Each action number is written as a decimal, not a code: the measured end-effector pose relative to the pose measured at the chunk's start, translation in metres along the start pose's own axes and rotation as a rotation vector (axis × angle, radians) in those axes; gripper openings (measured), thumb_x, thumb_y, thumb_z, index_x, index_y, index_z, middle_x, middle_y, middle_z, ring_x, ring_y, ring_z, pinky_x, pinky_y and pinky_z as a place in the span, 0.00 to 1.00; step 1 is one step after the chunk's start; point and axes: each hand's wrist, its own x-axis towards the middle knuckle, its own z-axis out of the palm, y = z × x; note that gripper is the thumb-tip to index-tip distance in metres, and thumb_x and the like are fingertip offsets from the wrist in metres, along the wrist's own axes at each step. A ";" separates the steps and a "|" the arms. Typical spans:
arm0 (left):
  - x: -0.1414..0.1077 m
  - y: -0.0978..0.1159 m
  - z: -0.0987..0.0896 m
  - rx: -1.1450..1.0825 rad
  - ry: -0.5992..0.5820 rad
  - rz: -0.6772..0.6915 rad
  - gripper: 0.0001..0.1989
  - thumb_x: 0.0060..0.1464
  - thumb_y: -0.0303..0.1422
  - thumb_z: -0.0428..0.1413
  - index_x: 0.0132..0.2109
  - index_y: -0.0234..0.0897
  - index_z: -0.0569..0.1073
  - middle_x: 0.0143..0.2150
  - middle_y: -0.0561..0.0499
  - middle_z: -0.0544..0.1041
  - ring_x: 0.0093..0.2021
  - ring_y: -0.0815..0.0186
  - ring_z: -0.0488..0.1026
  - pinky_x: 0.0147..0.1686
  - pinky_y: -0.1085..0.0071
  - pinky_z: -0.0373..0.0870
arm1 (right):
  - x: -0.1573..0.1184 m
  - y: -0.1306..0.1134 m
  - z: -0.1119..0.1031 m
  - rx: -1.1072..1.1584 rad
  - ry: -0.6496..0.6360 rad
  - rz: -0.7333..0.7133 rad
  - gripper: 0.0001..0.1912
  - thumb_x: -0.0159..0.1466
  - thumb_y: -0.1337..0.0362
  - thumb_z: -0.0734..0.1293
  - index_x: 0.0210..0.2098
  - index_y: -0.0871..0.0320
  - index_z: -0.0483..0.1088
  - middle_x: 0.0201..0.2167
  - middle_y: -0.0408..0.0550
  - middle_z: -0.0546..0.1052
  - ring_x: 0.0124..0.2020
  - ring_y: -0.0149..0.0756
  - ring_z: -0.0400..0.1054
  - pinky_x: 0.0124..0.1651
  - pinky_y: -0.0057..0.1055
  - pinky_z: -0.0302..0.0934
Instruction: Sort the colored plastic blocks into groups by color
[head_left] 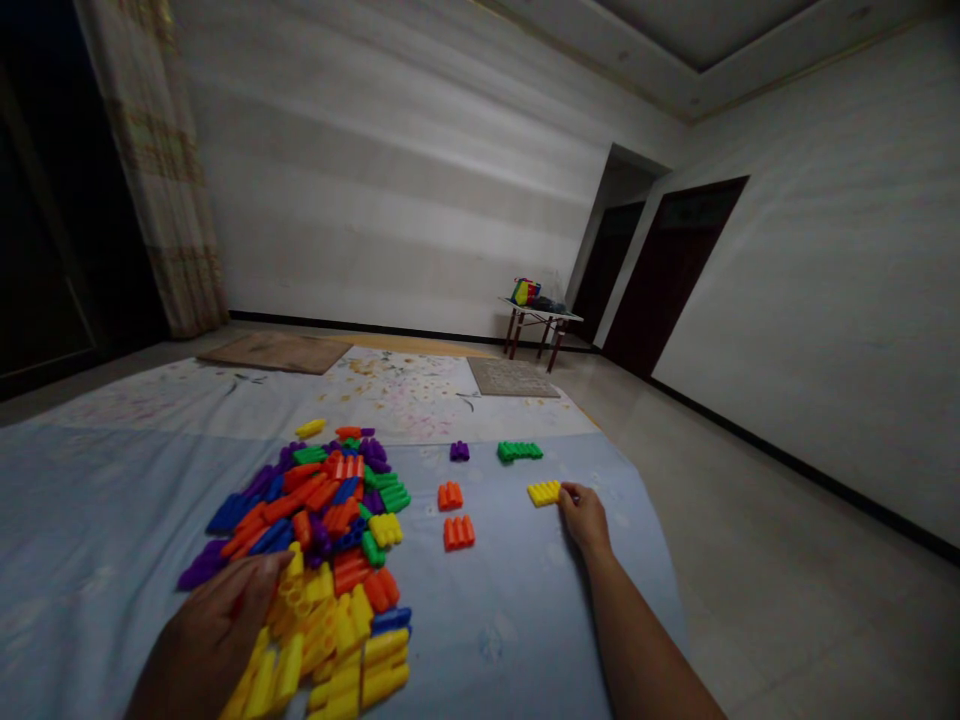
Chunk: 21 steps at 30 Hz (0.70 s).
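A large pile of red, blue, purple, green and yellow plastic pieces (322,500) lies on the blue cloth at the left. My left hand (217,620) is at the pile's near left side, its fingers closed at a yellow piece (295,565). On the right, my right hand (585,515) pinches the right end of a yellow ribbed piece (543,493) resting on the cloth. Between the pile and that hand lie a purple piece (459,452), two red pieces (450,496) and, farther right, a green ribbed piece (520,452).
The cloth (525,620) covers a broad surface. A brown board (276,352) lies at its far left, a grey board (512,377) at its far right. Beyond stands a small table (541,311) with a colourful bag (526,291).
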 end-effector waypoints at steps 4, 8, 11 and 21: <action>-0.002 0.006 -0.002 -0.012 -0.002 -0.011 0.23 0.54 0.48 0.44 0.37 0.39 0.77 0.39 0.49 0.80 0.40 0.61 0.76 0.44 0.66 0.73 | -0.003 -0.008 -0.007 0.005 0.021 -0.020 0.17 0.57 0.59 0.59 0.37 0.61 0.74 0.33 0.54 0.76 0.32 0.41 0.69 0.39 0.36 0.63; -0.005 0.012 -0.004 -0.056 0.007 0.006 0.22 0.56 0.45 0.43 0.38 0.37 0.76 0.39 0.47 0.79 0.41 0.63 0.75 0.44 0.70 0.71 | -0.012 -0.038 -0.011 0.064 -0.012 -0.130 0.19 0.59 0.58 0.57 0.41 0.64 0.72 0.38 0.57 0.73 0.36 0.41 0.67 0.42 0.37 0.62; -0.005 0.017 -0.004 -0.068 0.023 0.007 0.21 0.57 0.45 0.43 0.37 0.38 0.76 0.38 0.48 0.80 0.40 0.64 0.76 0.43 0.71 0.71 | -0.033 -0.082 -0.012 0.132 -0.156 -0.271 0.16 0.60 0.58 0.59 0.39 0.60 0.72 0.35 0.52 0.74 0.34 0.37 0.67 0.39 0.32 0.62; -0.005 0.029 -0.009 -0.094 -0.004 0.025 0.20 0.58 0.41 0.43 0.37 0.36 0.76 0.37 0.48 0.79 0.39 0.66 0.75 0.41 0.73 0.69 | -0.127 -0.188 -0.007 0.199 -1.012 -0.607 0.09 0.53 0.67 0.69 0.36 0.55 0.74 0.32 0.44 0.72 0.33 0.31 0.66 0.36 0.24 0.59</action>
